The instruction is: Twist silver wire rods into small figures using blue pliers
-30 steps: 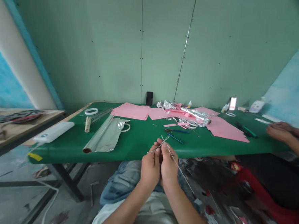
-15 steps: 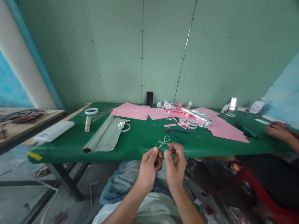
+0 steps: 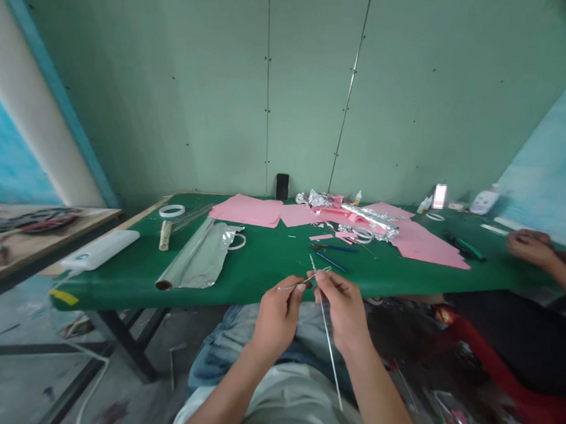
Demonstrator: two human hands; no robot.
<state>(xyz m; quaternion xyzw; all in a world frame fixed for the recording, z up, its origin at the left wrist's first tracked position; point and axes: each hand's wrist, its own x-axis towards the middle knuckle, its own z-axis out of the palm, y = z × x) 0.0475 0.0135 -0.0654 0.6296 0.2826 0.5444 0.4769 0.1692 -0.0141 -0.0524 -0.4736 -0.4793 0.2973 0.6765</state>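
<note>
My left hand (image 3: 276, 320) and my right hand (image 3: 344, 312) are raised in front of my body, just below the near edge of the green-covered table (image 3: 270, 262). A thin silver wire (image 3: 328, 327) runs from my right fingers down past my wrist, with its upper tip sticking up above them. Its twisted section (image 3: 300, 283) stretches left, pinched by my left thumb and fingers. The fingers of both hands hide where the strands cross.
Pink paper sheets (image 3: 247, 210), crumpled foil (image 3: 368, 222), a foil roll (image 3: 198, 257), blue-handled pliers (image 3: 333, 248) and a white power bank (image 3: 101, 249) lie on the table. A co-worker's hand (image 3: 530, 247) rests at the right end.
My hands have moved apart from the close pinch of a second ago. The small wire loop seen above my fingers half a second ago no longer shows clearly, and the long strand now hangs below my right hand.
</note>
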